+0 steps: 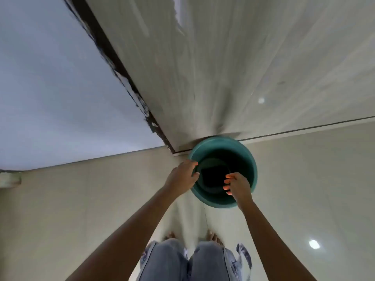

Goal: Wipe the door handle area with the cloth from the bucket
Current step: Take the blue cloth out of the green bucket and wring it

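Our left hand [183, 176] grips the green bucket [251, 165] by its rim; our right hand [237, 186] hangs half-curled over the dark, unreadable inside, grasp unclear.

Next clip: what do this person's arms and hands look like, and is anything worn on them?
The left forearm and right forearm are bare to the frame's edge; no sleeves show. The left hand and right hand wear no gloves, and no watch, bracelet or ring is visible, though the picture is soft. Below are light blue jeans with frayed patches and bare feet.
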